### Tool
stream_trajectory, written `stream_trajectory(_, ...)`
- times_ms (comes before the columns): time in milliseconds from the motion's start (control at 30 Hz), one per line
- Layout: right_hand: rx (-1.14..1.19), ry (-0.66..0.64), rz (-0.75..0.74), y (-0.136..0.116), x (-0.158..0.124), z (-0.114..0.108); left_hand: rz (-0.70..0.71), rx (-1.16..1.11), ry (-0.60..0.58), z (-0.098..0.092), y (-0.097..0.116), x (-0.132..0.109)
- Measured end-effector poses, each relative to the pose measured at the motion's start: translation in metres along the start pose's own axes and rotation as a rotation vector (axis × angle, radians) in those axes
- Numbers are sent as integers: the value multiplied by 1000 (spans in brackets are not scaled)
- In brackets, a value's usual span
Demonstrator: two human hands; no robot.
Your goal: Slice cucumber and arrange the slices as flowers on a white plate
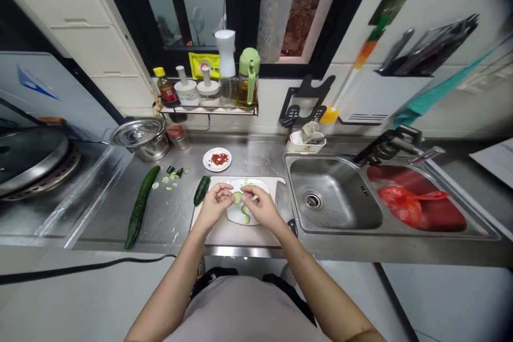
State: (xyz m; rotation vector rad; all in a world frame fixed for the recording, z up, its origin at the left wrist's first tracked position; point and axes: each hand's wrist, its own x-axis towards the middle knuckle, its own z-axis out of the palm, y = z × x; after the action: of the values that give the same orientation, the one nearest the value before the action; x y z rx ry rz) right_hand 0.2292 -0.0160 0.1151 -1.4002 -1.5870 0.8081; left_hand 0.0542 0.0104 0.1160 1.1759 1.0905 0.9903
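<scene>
My left hand (217, 202) and my right hand (259, 204) meet over a white plate (234, 218). Between their fingertips is a pale green cucumber slice (237, 197), with the fingers of both hands closed on its edges. More cucumber slices (246, 216) lie on the plate, some curved along its right part. Under the plate is a light cutting board (222, 239). A cut piece of cucumber (201, 191) rests by the board's left edge, near my left hand. To the right of my right hand lies a knife (284, 200) with a dark handle.
A long cucumber (141, 207) and scattered cucumber bits (171, 175) lie left on the steel counter. A small plate of chopped red pieces (217, 160) stands behind the board. Right is a double sink (336, 192) with a red bag (404, 206). A seasoning rack (210, 111) hangs behind.
</scene>
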Motion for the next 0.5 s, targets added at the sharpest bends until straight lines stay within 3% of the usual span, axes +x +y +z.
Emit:
stream_trajectory(100, 34, -26, -25, -8, 7, 4, 23, 45, -29, 6, 11, -2)
stream_trajectory(233, 86, 6, -14, -5, 9, 4, 27, 41, 66, 8, 12, -3)
stream_trajectory(300, 102, 28, -14, -4, 8, 1, -62, 4, 85, 9, 11, -4)
stream_trajectory(400, 74, 23, -72, -5, 8, -4, -249, -94, -15, 13, 13, -5)
stream_trajectory(500, 4, 2, -158, -7, 7, -10, -327, -208, -67, 18, 17, -4)
